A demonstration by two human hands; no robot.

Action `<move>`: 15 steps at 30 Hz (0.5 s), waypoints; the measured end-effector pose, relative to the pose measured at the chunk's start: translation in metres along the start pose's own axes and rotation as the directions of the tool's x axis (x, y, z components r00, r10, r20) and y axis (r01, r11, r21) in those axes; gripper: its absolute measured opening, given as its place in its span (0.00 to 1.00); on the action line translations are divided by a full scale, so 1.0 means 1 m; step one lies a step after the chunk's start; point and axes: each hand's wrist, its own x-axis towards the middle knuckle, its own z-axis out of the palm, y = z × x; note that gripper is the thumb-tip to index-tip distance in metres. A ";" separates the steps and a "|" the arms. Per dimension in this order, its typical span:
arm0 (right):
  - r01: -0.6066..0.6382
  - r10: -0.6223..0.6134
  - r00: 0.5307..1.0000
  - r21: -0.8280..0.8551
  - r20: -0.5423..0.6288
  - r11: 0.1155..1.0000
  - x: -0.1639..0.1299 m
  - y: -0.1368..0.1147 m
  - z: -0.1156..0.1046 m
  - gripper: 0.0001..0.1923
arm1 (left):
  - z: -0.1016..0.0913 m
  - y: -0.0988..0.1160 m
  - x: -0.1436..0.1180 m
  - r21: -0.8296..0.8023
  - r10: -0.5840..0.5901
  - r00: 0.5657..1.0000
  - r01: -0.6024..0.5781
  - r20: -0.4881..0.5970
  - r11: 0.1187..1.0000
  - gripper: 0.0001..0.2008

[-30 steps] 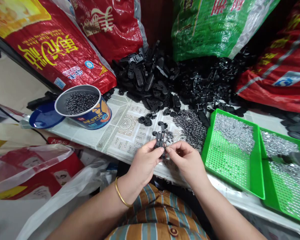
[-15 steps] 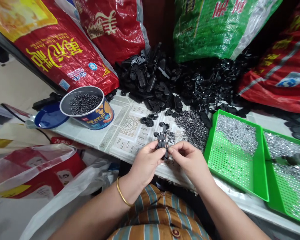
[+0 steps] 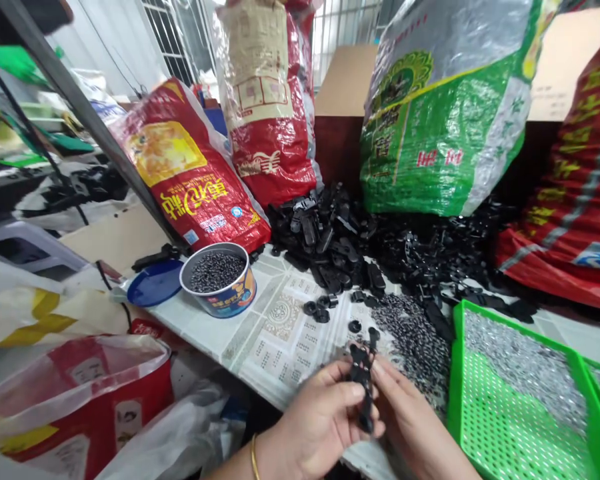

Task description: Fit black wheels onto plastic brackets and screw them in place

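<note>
A small black plastic bracket with round ends [image 3: 363,373] was pinched upright between left hand [image 3: 320,420] and right hand [image 3: 410,417], near the green perforated plastic tray [image 3: 505,433].

We see our two bare hands low in the view, with no gloves and no rings that we can make out. Our left hand [image 3: 325,417] has a thin gold bangle [image 3: 255,457] at the wrist. Our right hand [image 3: 409,417] and its forearm are bare, with no sleeve showing.
</note>
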 end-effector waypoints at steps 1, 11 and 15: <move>-0.047 0.045 0.999 0.068 0.025 0.997 -0.001 -0.001 0.004 0.20 | 0.000 -0.001 -0.001 -0.008 -0.029 0.999 0.029 0.034 1.000 0.12; 0.065 -0.068 0.998 0.155 0.013 0.986 -0.005 -0.026 -0.008 0.18 | 0.001 0.065 0.033 0.965 0.407 0.901 -0.223 0.150 0.138 0.11; -0.002 0.008 0.999 0.125 -0.040 0.992 -0.012 -0.016 -0.012 0.17 | 0.004 0.114 0.087 0.798 0.317 0.807 -0.285 0.498 -0.531 0.14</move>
